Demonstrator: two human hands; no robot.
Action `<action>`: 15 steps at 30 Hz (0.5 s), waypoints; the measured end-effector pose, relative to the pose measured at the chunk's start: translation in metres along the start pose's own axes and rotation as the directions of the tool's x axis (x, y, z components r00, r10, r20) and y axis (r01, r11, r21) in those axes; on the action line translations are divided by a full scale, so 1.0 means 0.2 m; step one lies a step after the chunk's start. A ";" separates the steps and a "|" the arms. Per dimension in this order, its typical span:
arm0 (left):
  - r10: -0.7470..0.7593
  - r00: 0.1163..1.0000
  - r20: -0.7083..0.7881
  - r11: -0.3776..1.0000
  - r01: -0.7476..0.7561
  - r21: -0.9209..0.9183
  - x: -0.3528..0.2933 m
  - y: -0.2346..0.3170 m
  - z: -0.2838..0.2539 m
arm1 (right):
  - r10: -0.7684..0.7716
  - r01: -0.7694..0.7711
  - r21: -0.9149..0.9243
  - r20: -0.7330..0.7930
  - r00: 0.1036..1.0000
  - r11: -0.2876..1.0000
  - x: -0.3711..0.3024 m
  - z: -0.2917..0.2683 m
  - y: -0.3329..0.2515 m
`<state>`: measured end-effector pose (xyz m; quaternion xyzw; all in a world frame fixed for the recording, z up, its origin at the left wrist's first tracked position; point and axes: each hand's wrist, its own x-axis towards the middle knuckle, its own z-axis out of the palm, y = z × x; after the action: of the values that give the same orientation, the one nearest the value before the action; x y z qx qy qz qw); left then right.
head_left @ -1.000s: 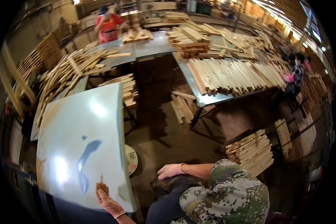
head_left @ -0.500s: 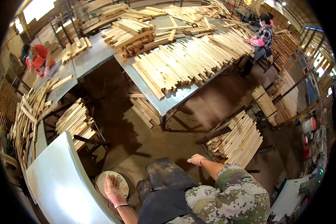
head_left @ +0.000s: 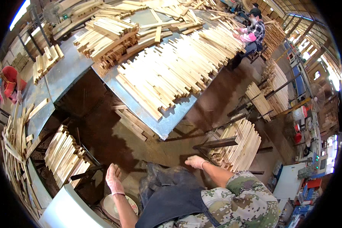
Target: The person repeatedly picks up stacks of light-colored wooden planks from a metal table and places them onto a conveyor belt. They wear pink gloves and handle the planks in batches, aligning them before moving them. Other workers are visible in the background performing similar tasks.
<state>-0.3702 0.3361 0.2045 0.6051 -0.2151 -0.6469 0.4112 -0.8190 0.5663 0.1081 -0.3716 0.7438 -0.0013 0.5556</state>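
Observation:
My left hand (head_left: 114, 180), in a pale pink knit glove, is raised with its fingers loosely apart and nothing in it. Below it a round, pale disc-shaped top (head_left: 121, 205) with red marks stands beside a light curved panel (head_left: 74, 209). My right hand (head_left: 196, 162), gloved alike, has its fingers curled in and shows nothing held. It is nearest to a rack with a dark metal bar (head_left: 218, 143) and a stack of wooden strips (head_left: 241, 146). Neither hand touches any wood.
Ahead stands a metal table (head_left: 148, 121) covered with a wide row of wooden strips (head_left: 178, 68). More strips lie on a rack (head_left: 64, 155) and in a loose heap (head_left: 15, 152) at left. One person (head_left: 254, 30) works at far right, another (head_left: 12, 83) at far left.
The view has shifted forward, so the table and strip stacks appear nearer. My left hand has risen from over the disc. My right hand stays low, slightly further left.

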 end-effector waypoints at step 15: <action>-0.293 0.934 0.204 0.930 0.229 0.286 0.76 0.03 1.31 | 0.209 0.080 0.527 -0.466 0.860 0.846 0.58 -1.12 -0.22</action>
<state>-0.6089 0.1553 0.1630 0.5926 -0.2631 -0.7320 0.2091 -0.9925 0.3778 0.1153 -0.1643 0.8457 -0.2841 0.4208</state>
